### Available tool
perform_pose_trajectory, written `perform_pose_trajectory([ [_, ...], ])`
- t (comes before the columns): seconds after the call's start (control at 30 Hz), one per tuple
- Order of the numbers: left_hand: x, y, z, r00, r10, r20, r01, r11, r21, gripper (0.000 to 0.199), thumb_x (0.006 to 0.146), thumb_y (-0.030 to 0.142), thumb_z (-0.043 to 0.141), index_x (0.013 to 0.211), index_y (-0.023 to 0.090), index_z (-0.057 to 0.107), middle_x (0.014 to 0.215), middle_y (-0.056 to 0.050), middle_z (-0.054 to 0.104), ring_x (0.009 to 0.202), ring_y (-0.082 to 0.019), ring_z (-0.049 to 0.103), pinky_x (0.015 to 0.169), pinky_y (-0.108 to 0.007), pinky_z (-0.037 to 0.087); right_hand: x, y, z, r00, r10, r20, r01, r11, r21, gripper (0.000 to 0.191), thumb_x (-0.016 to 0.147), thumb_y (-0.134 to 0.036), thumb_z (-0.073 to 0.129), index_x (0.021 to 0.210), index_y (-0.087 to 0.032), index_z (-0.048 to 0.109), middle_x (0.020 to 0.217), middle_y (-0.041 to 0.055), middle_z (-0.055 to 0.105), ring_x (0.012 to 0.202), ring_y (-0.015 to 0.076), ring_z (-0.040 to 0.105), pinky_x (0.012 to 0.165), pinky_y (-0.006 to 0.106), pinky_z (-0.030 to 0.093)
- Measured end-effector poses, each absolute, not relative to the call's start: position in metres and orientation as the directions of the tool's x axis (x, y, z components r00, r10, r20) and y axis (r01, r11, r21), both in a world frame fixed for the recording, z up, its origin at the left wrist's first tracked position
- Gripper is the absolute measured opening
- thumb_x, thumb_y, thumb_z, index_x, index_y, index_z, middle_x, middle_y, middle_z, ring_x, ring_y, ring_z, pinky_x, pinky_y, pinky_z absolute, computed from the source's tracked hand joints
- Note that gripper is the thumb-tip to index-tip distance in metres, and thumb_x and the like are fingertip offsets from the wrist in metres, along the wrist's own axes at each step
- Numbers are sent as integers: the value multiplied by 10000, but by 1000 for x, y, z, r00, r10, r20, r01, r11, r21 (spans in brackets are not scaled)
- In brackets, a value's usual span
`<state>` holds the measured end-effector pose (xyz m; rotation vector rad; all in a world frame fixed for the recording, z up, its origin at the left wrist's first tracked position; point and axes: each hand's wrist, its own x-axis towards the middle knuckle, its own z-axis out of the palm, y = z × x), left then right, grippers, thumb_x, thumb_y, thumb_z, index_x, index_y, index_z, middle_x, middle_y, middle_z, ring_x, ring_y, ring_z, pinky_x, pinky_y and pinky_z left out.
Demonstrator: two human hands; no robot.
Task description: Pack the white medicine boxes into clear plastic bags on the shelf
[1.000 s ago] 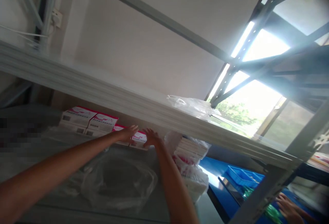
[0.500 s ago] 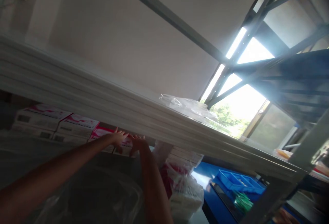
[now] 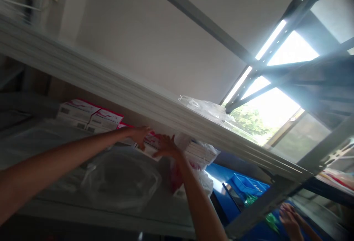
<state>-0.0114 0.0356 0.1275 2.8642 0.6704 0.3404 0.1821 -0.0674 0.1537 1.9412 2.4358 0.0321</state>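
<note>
On the lower shelf, a small white and pink-red carton (image 3: pixel 151 144) lies between my two hands. My left hand (image 3: pixel 140 135) is at its left end, fingers over the top and thumb down the front. At the right end my right hand (image 3: pixel 169 147) grips it in the same way, its fingers partly spread. More cartons of the same kind (image 3: pixel 105 120) stand in a row to the left. Beside my right forearm is a plastic-wrapped stack of white packs (image 3: pixel 200 154). Motion blur hides the fine print.
The upper shelf's grey beam (image 3: pixel 124 95) runs just above my hands, with a clear plastic bag (image 3: pixel 204 108) on it. Clear plastic sheeting (image 3: pixel 121 182) covers the shelf in front. A metal post (image 3: pixel 276 193) and blue tray (image 3: pixel 246 184) are at right, near another person's hands (image 3: pixel 290 217).
The view has shifted, showing more of the lower shelf. My hands have moved slightly apart around the carton, leaving more of its front visible. The other person's hands show more fully at lower right.
</note>
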Motion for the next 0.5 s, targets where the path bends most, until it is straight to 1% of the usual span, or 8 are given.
perform_pose_trajectory([
  [0.07, -24, 17, 148, 870, 459, 180, 422, -882, 208, 1051, 567, 469, 798, 1451, 174, 312, 1474, -172, 391, 1351, -321, 373, 1087, -350, 331, 174, -87, 174, -250, 968, 32, 968, 250, -11, 1153, 582, -538, 839, 1528, -260, 240, 1529, 126, 344, 1389, 430, 275, 1145, 597, 137],
  [0.1, -32, 7, 159, 864, 477, 161, 443, -873, 206, 1068, 568, 490, 789, 1459, 169, 295, 1489, -174, 367, 1363, -326, 350, 1095, -354, 321, 168, -97, 183, -264, 963, 49, 963, 266, -38, 1131, 593, -524, 836, 1520, -234, 257, 1513, 135, 364, 1378, 415, 301, 1145, 570, 168],
  [0.17, -51, -16, 178, 856, 508, 101, 479, -851, 218, 1067, 581, 528, 763, 1462, 165, 283, 1504, -171, 344, 1371, -332, 330, 1097, -364, 319, 156, -117, 196, -297, 953, 59, 948, 302, -102, 1046, 604, -486, 839, 1475, -189, 341, 1444, 149, 444, 1323, 371, 390, 1124, 490, 266],
  [0.27, -83, -53, 201, 861, 508, -18, 491, -823, 284, 1021, 600, 537, 736, 1447, 175, 295, 1465, -142, 406, 1314, -303, 409, 1055, -337, 370, 133, -145, 208, -341, 940, 25, 916, 338, -214, 915, 612, -426, 845, 1393, -176, 438, 1357, 142, 523, 1222, 312, 496, 1034, 382, 390],
  [0.33, -103, -77, 209, 856, 502, -124, 511, -784, 353, 997, 616, 540, 725, 1443, 182, 297, 1403, -122, 481, 1231, -280, 495, 1001, -317, 416, 119, -162, 211, -379, 924, -56, 889, 347, -298, 876, 634, -406, 832, 1384, -188, 436, 1356, 124, 528, 1194, 277, 524, 1000, 340, 415],
  [0.4, -118, -96, 208, 838, 501, -218, 545, -737, 400, 947, 632, 551, 716, 1422, 193, 336, 1329, -108, 546, 1153, -275, 551, 957, -324, 443, 107, -174, 211, -421, 890, -175, 862, 332, -383, 843, 653, -404, 818, 1376, -199, 435, 1337, 97, 547, 1155, 239, 553, 970, 302, 432],
  [0.47, -128, -108, 198, 828, 495, -262, 560, -709, 429, 863, 633, 552, 715, 1368, 209, 420, 1274, -95, 583, 1109, -280, 570, 922, -332, 458, 96, -181, 207, -442, 849, -291, 849, 291, -441, 785, 654, -392, 816, 1334, -206, 472, 1266, 60, 597, 1092, 206, 588, 919, 267, 457],
  [0.5, -131, -110, 191, 830, 489, -268, 557, -702, 444, 820, 631, 548, 714, 1337, 218, 459, 1258, -87, 592, 1100, -281, 571, 906, -329, 463, 93, -182, 204, -431, 844, -321, 854, 266, -448, 745, 643, -375, 824, 1298, -214, 507, 1213, 37, 627, 1053, 193, 607, 885, 252, 471],
])
